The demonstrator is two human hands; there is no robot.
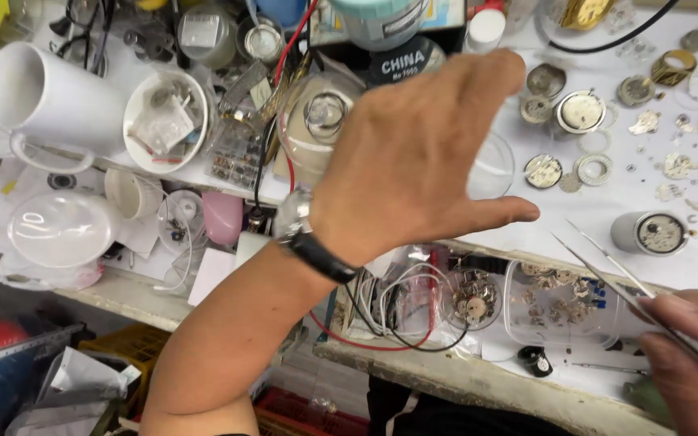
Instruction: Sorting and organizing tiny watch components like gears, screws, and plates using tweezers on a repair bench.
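Right hand: nearest me, low right, pinching tweezers, tips angled up-left toward the bench
Left hand: I see it spread flat, palm down, holding nothing, hovering over a glass dome
Wristwatch: on my left wrist, black strap
Watch parts: laid apart on white paper, likely so small pieces stay findable
Mug: white, on its side, far left
Tray: clear, gears inside, just below the tweezers

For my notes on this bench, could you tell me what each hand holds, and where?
The right hand pinches tweezers near their rear end. The left hand holds nothing.
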